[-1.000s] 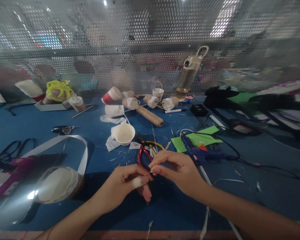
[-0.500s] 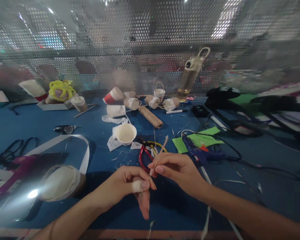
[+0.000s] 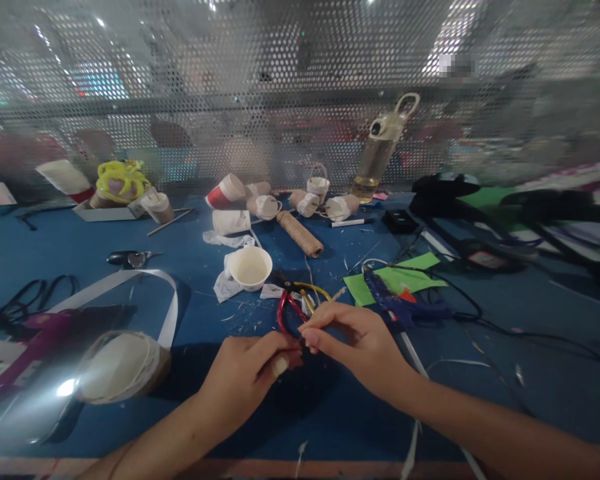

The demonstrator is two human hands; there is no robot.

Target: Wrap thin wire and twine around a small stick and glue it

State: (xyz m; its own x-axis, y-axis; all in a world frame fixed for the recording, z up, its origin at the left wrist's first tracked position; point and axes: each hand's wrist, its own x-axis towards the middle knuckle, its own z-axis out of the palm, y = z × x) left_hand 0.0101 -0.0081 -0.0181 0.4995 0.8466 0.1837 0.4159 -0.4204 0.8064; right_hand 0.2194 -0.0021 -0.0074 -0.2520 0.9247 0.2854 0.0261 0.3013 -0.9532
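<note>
My left hand (image 3: 245, 377) and my right hand (image 3: 353, 343) meet above the near middle of the blue table (image 3: 330, 413). Both pinch a short piece of brown twine (image 3: 336, 294), whose frayed end sticks up past my right fingers. My left fingers are curled, one fingertip wrapped in white tape. Just behind the hands lie pliers (image 3: 293, 303) with red and yellow handles. A white paper cup (image 3: 250, 268) stands a little farther back, and a spool of brown twine (image 3: 300, 235) lies beyond it.
A blue glue gun (image 3: 400, 303) rests on green paper (image 3: 395, 279) at the right, with black cables. A twine-wrapped cup (image 3: 120, 365), white ribbon (image 3: 130, 287) and scissors (image 3: 130, 258) are at the left. Several cups and a water bottle (image 3: 380, 150) stand by the perforated metal screen (image 3: 280, 87).
My left hand has turned palm down and closed up against my right fingers. The twine end has tilted lower and shows less above my right hand.
</note>
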